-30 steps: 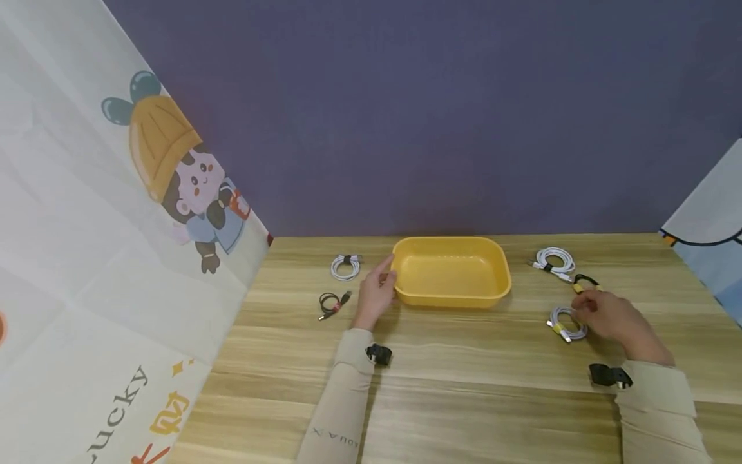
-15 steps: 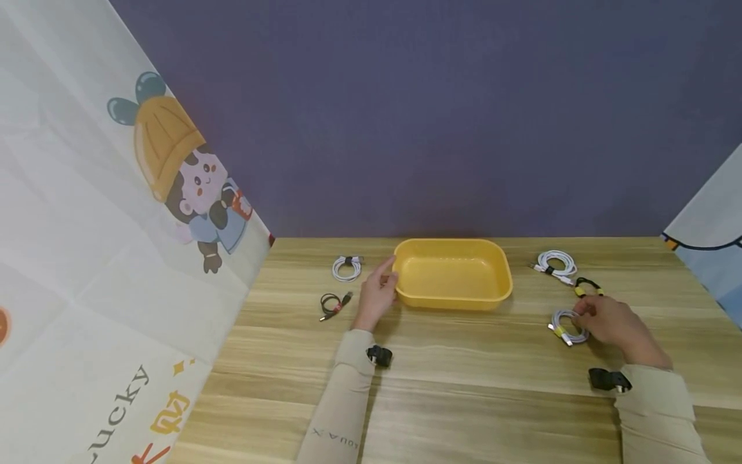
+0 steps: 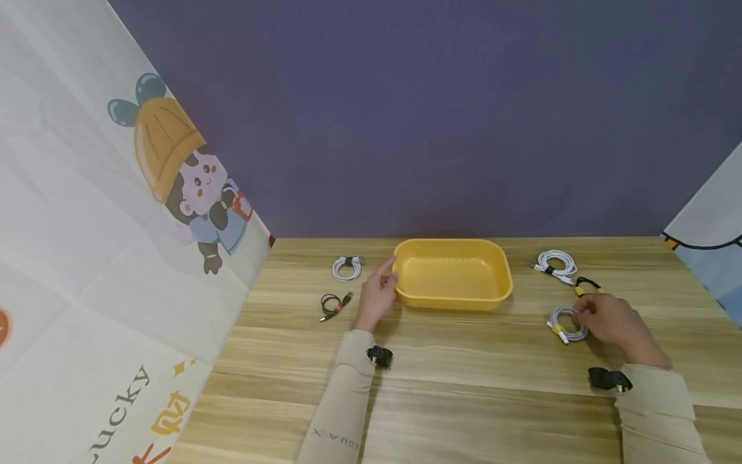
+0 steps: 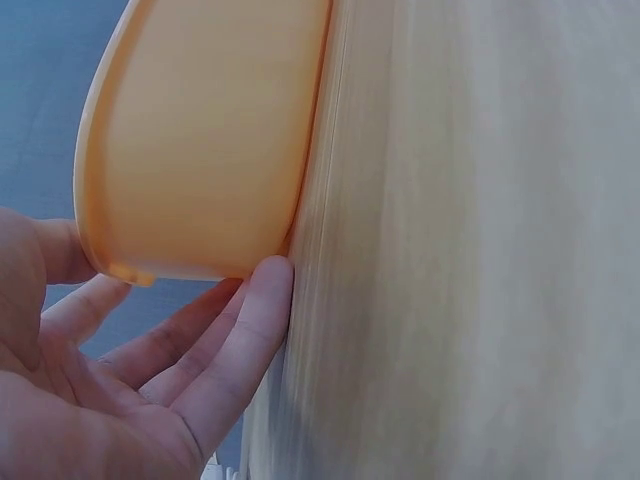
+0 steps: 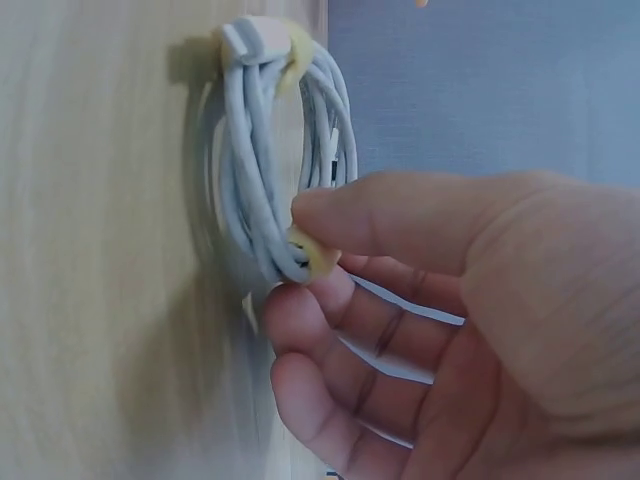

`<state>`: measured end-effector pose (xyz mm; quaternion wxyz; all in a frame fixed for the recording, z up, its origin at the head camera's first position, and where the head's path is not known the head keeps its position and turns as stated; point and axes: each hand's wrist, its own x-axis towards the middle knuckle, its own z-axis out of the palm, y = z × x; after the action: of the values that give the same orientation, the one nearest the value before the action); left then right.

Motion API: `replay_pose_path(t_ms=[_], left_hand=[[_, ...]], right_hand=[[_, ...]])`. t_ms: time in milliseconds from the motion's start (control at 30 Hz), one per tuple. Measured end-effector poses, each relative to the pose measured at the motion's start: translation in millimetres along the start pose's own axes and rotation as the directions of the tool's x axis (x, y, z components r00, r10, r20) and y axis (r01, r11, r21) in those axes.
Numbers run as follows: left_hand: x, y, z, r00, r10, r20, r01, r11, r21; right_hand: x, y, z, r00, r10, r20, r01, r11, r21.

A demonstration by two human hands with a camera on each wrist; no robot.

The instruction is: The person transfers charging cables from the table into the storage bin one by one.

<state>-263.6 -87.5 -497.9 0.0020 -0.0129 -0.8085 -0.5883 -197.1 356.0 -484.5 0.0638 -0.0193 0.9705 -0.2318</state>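
In the head view, my right hand [image 3: 613, 322] is at the right side of the table, on a coiled grey charging cable [image 3: 561, 312]. The right wrist view shows thumb and fingertips pinching the coil at a yellow tie [image 5: 318, 258]. There the coil stands tilted, its shadow on the tabletop beside it; a white connector [image 5: 258, 40] is at its far end. My left hand [image 3: 375, 298] is at the left end of an empty yellow tray [image 3: 452, 301]. In the left wrist view, its loosely extended fingers touch the tray's end wall [image 4: 180, 272].
Right of the tray lie a coiled white cable [image 3: 572, 261] and a black cable [image 3: 590, 280] with yellow ties, partly behind the right hand. To its left are another white coil [image 3: 346, 277] and a short black USB cable [image 3: 329, 298]. A dark blue backdrop [image 3: 452, 129] rises behind the table.
The right hand has closed its fingertips on the grey cable, and the coil has shifted and tilted slightly. The left hand and tray keep their places.
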Motion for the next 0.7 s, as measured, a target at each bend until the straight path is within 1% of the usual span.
replay_pose_path(t_ms=[233,433,567,700], left_hand=[[-0.2,-0.3,-0.2,1.000,0.005,0.003,-0.005,1.000,0.001],[0.2,-0.8,-0.2,1.000,-0.002,0.004,0.002,1.000,0.001],[-0.1,-0.3,-0.3,1.000,0.007,0.005,-0.007,1.000,0.000],[-0.7,0.5,-0.6,1.000,0.008,0.001,-0.008,1.000,0.003]], right_hand=[[1.0,-2.4,-0.8,0.999,-0.024,-0.044,0.024,1.000,0.001],[2.4,-4.2,-0.9,0.999,-0.025,-0.045,0.025,1.000,0.006],[2.2,-5.6,-0.3,0.999,-0.025,-0.043,0.026,0.999,0.026],[2.8,-6.8,0.3,0.998,-0.037,-0.060,0.040,0.998,0.041]])
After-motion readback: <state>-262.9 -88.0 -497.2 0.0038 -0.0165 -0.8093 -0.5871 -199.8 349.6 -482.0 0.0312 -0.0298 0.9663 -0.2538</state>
